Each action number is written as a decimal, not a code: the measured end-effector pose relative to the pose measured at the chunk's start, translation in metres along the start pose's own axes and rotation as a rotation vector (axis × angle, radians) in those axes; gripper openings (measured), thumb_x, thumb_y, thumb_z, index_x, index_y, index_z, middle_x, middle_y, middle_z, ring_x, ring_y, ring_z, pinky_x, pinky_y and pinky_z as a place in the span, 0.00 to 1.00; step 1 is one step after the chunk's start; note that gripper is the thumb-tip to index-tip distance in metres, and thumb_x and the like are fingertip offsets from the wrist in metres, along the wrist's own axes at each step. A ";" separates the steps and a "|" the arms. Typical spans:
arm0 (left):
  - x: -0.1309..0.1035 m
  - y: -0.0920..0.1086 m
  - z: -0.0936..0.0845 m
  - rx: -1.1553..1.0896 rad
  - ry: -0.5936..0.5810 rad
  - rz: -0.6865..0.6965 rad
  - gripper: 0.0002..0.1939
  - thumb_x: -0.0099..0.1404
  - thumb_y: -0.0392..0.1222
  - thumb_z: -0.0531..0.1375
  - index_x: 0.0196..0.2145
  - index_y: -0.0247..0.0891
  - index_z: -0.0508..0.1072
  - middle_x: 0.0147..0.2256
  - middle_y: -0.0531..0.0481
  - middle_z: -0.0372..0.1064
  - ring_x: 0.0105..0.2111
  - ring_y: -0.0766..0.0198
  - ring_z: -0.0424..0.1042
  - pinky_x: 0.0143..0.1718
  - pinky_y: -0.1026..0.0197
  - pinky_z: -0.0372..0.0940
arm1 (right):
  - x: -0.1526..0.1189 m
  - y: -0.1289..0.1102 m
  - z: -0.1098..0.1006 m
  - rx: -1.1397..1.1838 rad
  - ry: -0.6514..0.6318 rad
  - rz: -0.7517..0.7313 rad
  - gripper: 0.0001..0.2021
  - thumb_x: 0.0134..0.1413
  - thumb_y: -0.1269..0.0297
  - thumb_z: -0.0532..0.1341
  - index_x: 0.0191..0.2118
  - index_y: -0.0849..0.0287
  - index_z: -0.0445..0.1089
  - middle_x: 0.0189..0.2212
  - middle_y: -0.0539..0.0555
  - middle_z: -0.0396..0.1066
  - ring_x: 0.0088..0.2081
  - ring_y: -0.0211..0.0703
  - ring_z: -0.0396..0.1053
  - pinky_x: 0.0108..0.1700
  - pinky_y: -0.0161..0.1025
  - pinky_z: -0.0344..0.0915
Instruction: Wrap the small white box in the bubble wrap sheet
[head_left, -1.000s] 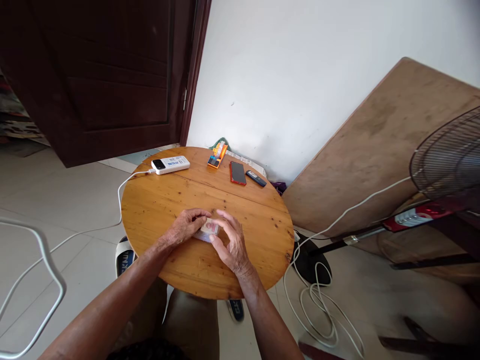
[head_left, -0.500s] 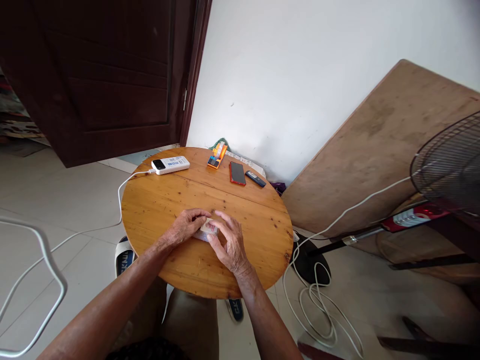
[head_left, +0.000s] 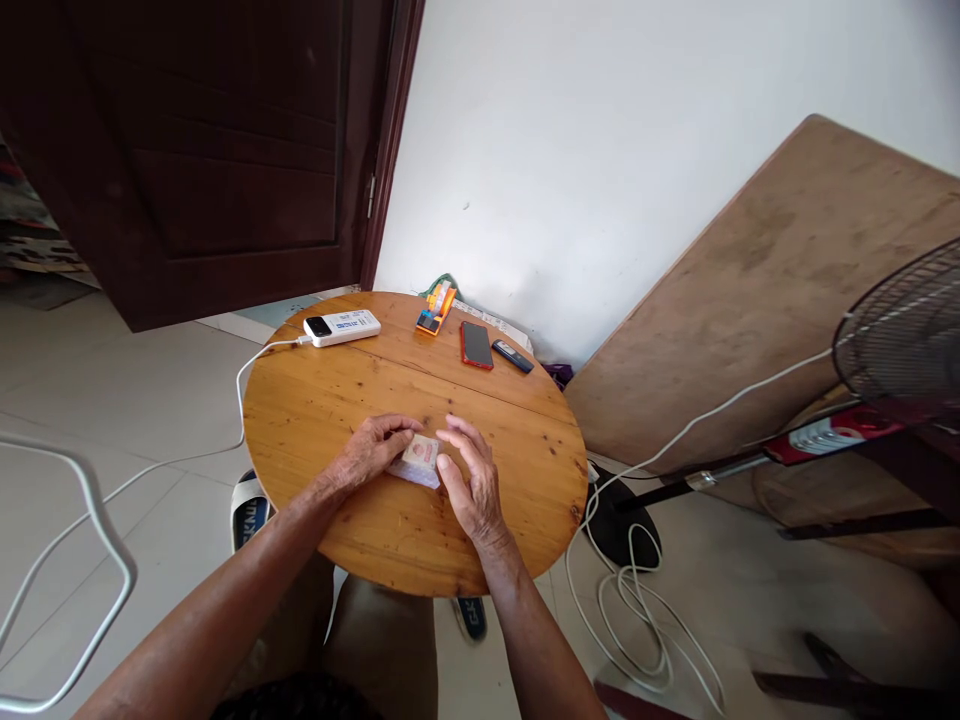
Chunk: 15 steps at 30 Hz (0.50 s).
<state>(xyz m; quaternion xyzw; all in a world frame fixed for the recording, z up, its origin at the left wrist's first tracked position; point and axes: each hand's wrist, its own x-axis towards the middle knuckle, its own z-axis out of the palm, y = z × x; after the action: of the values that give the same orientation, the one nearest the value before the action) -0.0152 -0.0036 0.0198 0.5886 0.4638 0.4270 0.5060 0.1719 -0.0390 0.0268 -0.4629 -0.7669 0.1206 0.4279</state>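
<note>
A small pale box-like pack (head_left: 420, 458) with a reddish print on top lies on the round wooden table (head_left: 300, 410), between my hands. Around its left end curl the fingers of my left hand (head_left: 371, 450), with thumb and forefinger at its upper left edge. My right hand (head_left: 471, 480) is at the pack's right end, fingers apart and bent, holding nothing; whether a fingertip touches the pack is hard to tell.
Toward the table's far edge are a white power bank (head_left: 343, 328) with a cable, an orange tape dispenser (head_left: 436, 308), a red-edged phone (head_left: 476, 345) and a dark small device (head_left: 513, 356). A fan (head_left: 907, 330) stands right.
My right hand has drawn back to the right off the pack, its fingers spreading, and more of the pack's top shows. My left hand has stayed at the pack's left end.
</note>
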 end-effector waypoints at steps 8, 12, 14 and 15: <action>0.000 -0.002 0.002 -0.064 0.020 -0.011 0.17 0.57 0.47 0.58 0.39 0.34 0.78 0.24 0.53 0.69 0.22 0.68 0.62 0.24 0.66 0.59 | 0.002 -0.004 0.000 -0.002 -0.068 0.025 0.14 0.64 0.59 0.52 0.42 0.52 0.74 0.55 0.55 0.68 0.58 0.51 0.64 0.60 0.51 0.58; 0.002 -0.006 0.002 -0.067 0.085 -0.019 0.18 0.56 0.46 0.58 0.39 0.33 0.77 0.24 0.53 0.69 0.22 0.67 0.64 0.24 0.66 0.61 | 0.002 0.005 -0.003 0.127 -0.007 0.084 0.17 0.62 0.59 0.54 0.54 0.54 0.68 0.58 0.57 0.66 0.60 0.52 0.62 0.63 0.53 0.57; 0.004 -0.009 0.000 -0.021 0.175 -0.010 0.17 0.55 0.45 0.58 0.38 0.33 0.78 0.27 0.50 0.73 0.24 0.65 0.68 0.26 0.65 0.64 | 0.002 0.009 -0.004 0.175 -0.073 0.136 0.25 0.58 0.60 0.58 0.61 0.53 0.60 0.61 0.58 0.63 0.62 0.53 0.60 0.63 0.54 0.57; 0.004 -0.010 -0.001 0.008 0.215 -0.002 0.17 0.54 0.44 0.57 0.37 0.33 0.78 0.30 0.49 0.74 0.27 0.63 0.70 0.29 0.64 0.66 | 0.001 0.011 -0.004 0.184 -0.128 0.157 0.30 0.56 0.61 0.60 0.64 0.53 0.57 0.63 0.58 0.60 0.63 0.54 0.58 0.64 0.54 0.56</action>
<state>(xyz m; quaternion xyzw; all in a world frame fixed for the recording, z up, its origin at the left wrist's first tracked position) -0.0161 0.0013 0.0096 0.5410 0.5174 0.4854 0.4515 0.1812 -0.0331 0.0234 -0.4718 -0.7396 0.2529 0.4079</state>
